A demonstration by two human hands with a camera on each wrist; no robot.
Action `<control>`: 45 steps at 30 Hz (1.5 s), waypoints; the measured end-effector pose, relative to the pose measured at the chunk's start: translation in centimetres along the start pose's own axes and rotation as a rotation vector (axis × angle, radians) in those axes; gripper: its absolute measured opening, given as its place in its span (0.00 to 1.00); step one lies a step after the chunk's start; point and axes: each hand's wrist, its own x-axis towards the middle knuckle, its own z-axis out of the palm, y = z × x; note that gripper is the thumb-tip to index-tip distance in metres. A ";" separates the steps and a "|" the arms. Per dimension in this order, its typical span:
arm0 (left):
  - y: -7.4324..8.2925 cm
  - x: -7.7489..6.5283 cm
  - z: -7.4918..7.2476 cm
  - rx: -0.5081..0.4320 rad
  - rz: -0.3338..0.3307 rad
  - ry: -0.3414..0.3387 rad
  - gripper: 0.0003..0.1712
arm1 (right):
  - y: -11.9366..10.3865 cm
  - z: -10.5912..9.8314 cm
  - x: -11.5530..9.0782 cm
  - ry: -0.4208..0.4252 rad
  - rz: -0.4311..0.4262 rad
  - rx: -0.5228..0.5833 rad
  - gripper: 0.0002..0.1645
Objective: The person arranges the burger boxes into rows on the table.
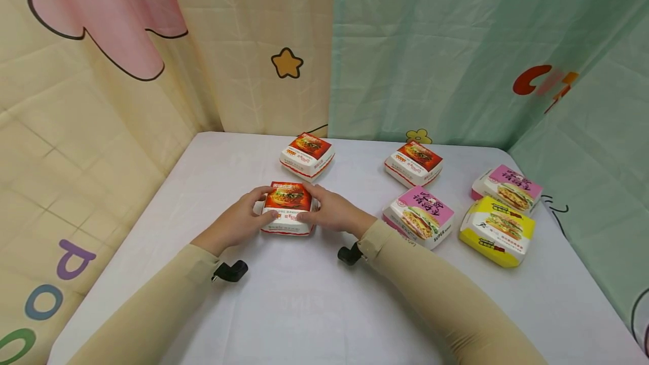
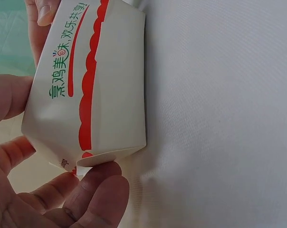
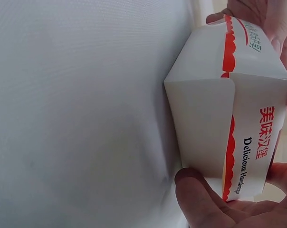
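Observation:
A red-and-white hamburger box [image 1: 289, 197] sits on the white table between both hands. My left hand [image 1: 238, 221] grips its left side, thumb on the near top edge and fingers round the far side. From the right, my right hand [image 1: 334, 211] holds the same box in a matching way. In the left wrist view, fingertips [image 2: 103, 178] of the left hand lie at a corner flap low on the box. The right wrist view has the box wall [image 3: 205, 123] close up, with a fingertip [image 3: 196, 190] at its lower edge. The lid is down.
Behind the held box stands another red-and-white box [image 1: 306, 156], with a third [image 1: 413, 163] farther right. Two pink-and-white boxes [image 1: 419, 216] and a yellow box [image 1: 498, 231] are on the right side, near the right forearm. Patterned curtains [image 1: 431, 44] border the table.

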 end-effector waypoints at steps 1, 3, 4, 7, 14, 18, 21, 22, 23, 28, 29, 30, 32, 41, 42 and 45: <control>0.0 0.0 0.0 0.002 -0.004 -0.003 0.43 | 0.0 0.0 0.0 -0.001 0.001 0.002 0.56; 0.1 0.0 -0.1 0.005 -0.014 -0.012 0.44 | -0.1 0.0 0.0 -0.003 0.005 0.004 0.55; 0.1 0.0 -0.1 0.007 -0.019 -0.016 0.44 | -0.1 -0.1 0.0 -0.005 0.009 0.005 0.55; 0.2 0.0 -0.2 0.002 -0.029 -0.027 0.44 | -0.2 -0.1 0.1 -0.007 0.015 0.003 0.55; 0.3 0.0 -0.1 -0.005 -0.047 -0.037 0.45 | 0.0 -0.2 0.1 -0.016 0.015 0.003 0.55; 0.5 0.0 -0.1 -0.014 -0.055 -0.041 0.46 | 0.0 -0.2 0.1 -0.019 0.001 -0.004 0.55; 0.5 0.0 -0.1 -0.017 -0.063 -0.040 0.46 | 0.0 -0.3 0.2 -0.022 -0.011 -0.007 0.55; 0.5 0.1 0.0 -0.017 -0.065 -0.040 0.46 | 0.0 -0.3 0.1 -0.023 -0.013 -0.008 0.55; 0.5 0.1 0.0 -0.018 -0.066 -0.040 0.46 | 0.0 -0.3 0.1 -0.022 -0.014 -0.008 0.55; 0.4 0.2 0.1 -0.019 -0.062 -0.037 0.46 | 0.0 -0.3 0.1 -0.024 -0.010 -0.005 0.55; 0.4 0.2 0.1 -0.017 -0.061 -0.037 0.46 | 0.0 -0.3 0.1 -0.024 -0.009 -0.004 0.54; 0.3 0.2 0.1 -0.016 -0.062 -0.036 0.46 | 0.0 -0.3 0.1 -0.024 -0.009 -0.003 0.55; 0.3 0.3 0.1 -0.012 -0.061 -0.034 0.45 | 0.0 -0.3 0.2 -0.024 -0.005 -0.002 0.55; 0.3 0.3 0.2 -0.023 -0.075 -0.032 0.45 | 0.2 -0.2 0.3 -0.023 -0.004 -0.016 0.54; 0.3 0.4 0.2 -0.024 -0.077 -0.033 0.45 | 0.2 -0.2 0.3 -0.023 -0.002 -0.013 0.54; 0.3 0.4 0.2 -0.023 -0.078 -0.031 0.45 | 0.1 -0.3 0.2 -0.025 0.003 -0.011 0.54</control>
